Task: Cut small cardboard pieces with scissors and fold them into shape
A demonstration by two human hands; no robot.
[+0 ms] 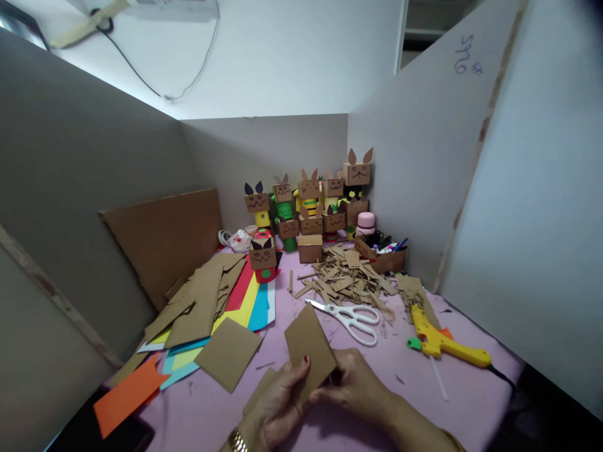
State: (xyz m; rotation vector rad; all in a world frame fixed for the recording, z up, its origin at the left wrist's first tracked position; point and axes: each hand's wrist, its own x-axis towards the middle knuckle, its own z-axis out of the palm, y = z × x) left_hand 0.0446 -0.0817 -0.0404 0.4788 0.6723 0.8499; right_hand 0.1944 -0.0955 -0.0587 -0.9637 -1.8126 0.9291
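Note:
A folded or joined piece of brown cardboard is held up between my two hands, low in the middle of the view. My left hand grips it from the left, thumb flat on its face. At its right edge my right hand pinches it, with some fingers hidden behind. Just beyond lie white-handled scissors with blades pointing left. A square cardboard panel rests on the table to the left, and another piece of cardboard lies partly under my left wrist.
Several cardboard animal figures stand at the back. Cardboard scraps pile up before a box of pens. A yellow glue gun lies right, its cord off the edge. Coloured paper and cardboard sheets spread left. Grey partitions enclose the table.

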